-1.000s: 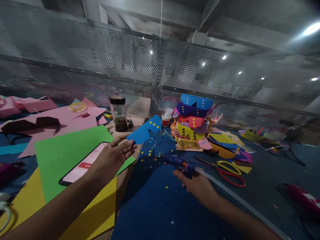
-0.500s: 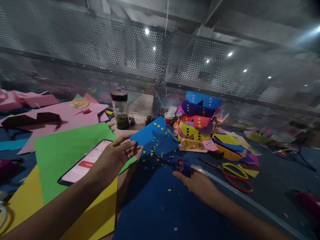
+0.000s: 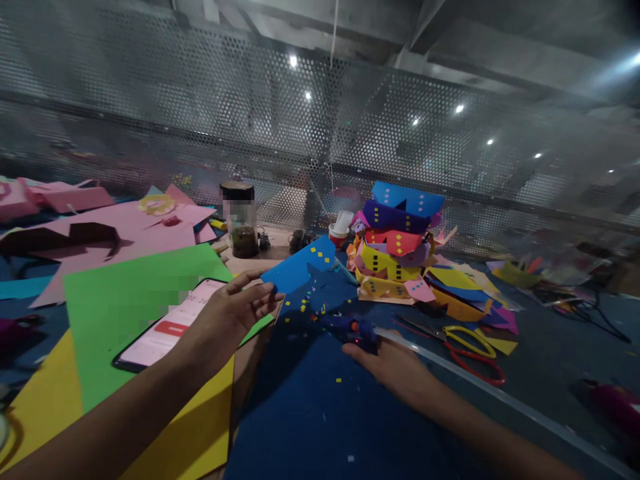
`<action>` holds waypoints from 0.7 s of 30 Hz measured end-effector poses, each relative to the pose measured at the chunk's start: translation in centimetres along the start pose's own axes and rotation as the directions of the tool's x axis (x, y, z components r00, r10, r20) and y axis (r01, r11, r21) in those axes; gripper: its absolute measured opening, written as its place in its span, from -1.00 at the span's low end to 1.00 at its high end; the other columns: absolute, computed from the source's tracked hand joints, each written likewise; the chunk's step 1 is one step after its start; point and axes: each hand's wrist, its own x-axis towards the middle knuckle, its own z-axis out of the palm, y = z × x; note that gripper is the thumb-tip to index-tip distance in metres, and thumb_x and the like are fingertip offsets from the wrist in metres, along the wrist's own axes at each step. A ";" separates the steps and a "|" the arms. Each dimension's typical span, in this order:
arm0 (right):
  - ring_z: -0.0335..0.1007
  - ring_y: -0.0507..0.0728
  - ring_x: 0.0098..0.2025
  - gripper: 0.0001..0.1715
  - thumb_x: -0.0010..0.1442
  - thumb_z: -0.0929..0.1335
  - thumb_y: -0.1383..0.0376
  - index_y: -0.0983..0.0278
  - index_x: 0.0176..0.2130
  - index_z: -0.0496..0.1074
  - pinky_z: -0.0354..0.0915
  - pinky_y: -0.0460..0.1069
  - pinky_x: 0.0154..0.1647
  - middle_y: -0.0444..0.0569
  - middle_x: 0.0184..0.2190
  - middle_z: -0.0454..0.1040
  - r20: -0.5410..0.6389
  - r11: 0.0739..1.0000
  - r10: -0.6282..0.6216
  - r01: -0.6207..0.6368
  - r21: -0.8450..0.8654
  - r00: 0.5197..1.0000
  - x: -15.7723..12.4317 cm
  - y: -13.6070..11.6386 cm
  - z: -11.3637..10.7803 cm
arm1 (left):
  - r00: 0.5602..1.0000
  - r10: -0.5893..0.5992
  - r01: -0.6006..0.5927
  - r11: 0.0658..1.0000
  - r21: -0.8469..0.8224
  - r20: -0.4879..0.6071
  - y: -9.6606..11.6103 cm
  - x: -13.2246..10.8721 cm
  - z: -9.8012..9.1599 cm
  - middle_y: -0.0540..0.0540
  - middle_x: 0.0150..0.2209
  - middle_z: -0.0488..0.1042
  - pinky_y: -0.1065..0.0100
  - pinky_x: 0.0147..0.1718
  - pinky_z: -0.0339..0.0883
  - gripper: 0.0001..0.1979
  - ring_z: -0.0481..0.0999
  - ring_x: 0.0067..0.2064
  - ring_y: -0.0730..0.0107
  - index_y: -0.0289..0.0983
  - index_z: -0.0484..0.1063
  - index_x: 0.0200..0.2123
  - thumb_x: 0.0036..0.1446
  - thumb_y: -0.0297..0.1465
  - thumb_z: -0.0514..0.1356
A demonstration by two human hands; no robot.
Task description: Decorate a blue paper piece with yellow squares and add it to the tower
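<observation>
Between the thumb and fingers of my left hand [image 3: 233, 320] is one end of a blue paper cutout [image 3: 295, 267], raised above the table. Several small yellow squares are stuck near its far end, beside a notch. My right hand [image 3: 395, 367] is wrapped round a dark blue glue gun [image 3: 357, 330], its nozzle pointing left and a small red light showing. A long clear glue stick [image 3: 450, 367] runs out of its back over my right forearm. Small coloured paper squares [image 3: 303, 305] lie scattered on the blue tabletop under the cutout.
Stacked decorated paper cutouts [image 3: 395, 260] stand at the back right, with scissors [image 3: 465, 343] in front. On the left, a phone [image 3: 170, 327] rests on green paper [image 3: 100, 300] above yellow paper [image 3: 200, 427]. A jar [image 3: 243, 223] and cup [image 3: 339, 233] stand before a perforated metal screen [image 3: 225, 100].
The blue paper cutout has shifted slightly right. My right hand and the glue gun have moved a little left. Both hands keep their hold.
</observation>
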 end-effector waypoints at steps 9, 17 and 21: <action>0.42 0.15 -0.43 -0.62 0.21 0.30 0.00 0.22 -0.31 0.51 0.15 -0.04 -0.44 -0.03 -0.43 0.54 0.028 0.999 0.036 -0.035 -0.028 0.999 0.1 -0.4 -0.3 | 1.000 -0.005 0.005 1.000 0.002 0.014 -0.1 0.2 -0.3 -0.02 -0.34 0.55 0.45 -0.27 0.45 -0.74 0.57 -0.32 0.44 -0.29 0.46 -0.19 0.00 -0.50 0.35; 0.43 0.17 -0.40 -0.59 0.22 0.28 -0.01 0.24 -0.28 0.52 0.18 -0.03 -0.38 -0.01 -0.41 0.55 0.043 0.997 0.047 -0.044 -0.066 0.998 0.2 -0.6 -0.3 | 1.000 -0.008 0.008 1.000 0.008 0.012 -0.2 0.1 -0.2 -0.02 -0.34 0.53 0.45 -0.27 0.46 -0.76 0.56 -0.33 0.46 -0.30 0.45 -0.19 0.02 -0.52 0.33; 0.45 0.18 -0.31 -0.55 0.23 0.26 -0.03 0.23 -0.18 0.52 0.21 -0.02 -0.31 0.01 -0.32 0.56 0.076 0.998 0.047 -0.043 -0.053 0.996 0.2 -0.9 -0.7 | 1.000 -0.009 0.009 1.000 0.009 0.003 -0.3 0.1 -0.1 -0.01 -0.35 0.52 0.46 -0.29 0.47 -0.75 0.56 -0.34 0.46 -0.29 0.44 -0.19 0.02 -0.52 0.33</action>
